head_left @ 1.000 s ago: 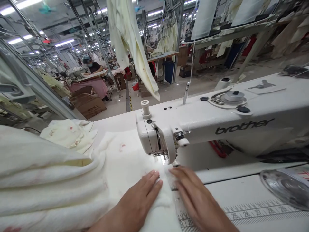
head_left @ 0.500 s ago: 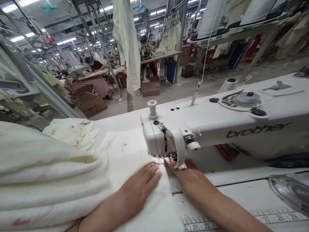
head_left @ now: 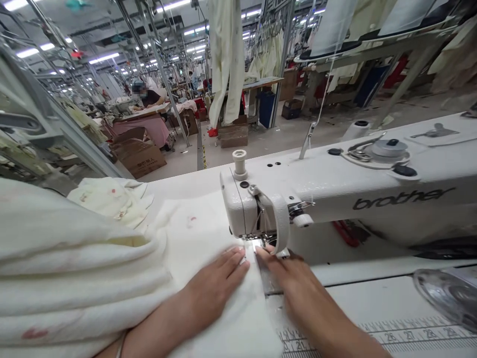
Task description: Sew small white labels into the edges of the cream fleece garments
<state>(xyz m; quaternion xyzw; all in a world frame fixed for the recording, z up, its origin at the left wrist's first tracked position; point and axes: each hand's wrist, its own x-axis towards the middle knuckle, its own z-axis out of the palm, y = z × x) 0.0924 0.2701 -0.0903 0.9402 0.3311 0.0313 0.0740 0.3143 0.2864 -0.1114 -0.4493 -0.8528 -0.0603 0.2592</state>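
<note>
My left hand (head_left: 214, 286) lies flat with its fingers stretched out on cream-white fabric (head_left: 208, 238), fingertips just left of the needle. My right hand (head_left: 286, 278) rests flat on the fabric's right edge, its fingertips right at the presser foot (head_left: 259, 243) under the head of a white Brother sewing machine (head_left: 335, 189). The fabric runs under the needle and spreads to the left into a thick folded pile (head_left: 67, 268).
A small stack of cream cut pieces (head_left: 112, 199) lies at the back left. A printed ruler (head_left: 391, 333) runs along the table's near edge, and a shiny metal part (head_left: 447, 293) sits at the right. Beyond stand other workstations, cardboard boxes, hanging garments and a seated person.
Both hands have slid forward along the fabric until the fingertips reached the presser foot. The view has shifted slightly to the right.
</note>
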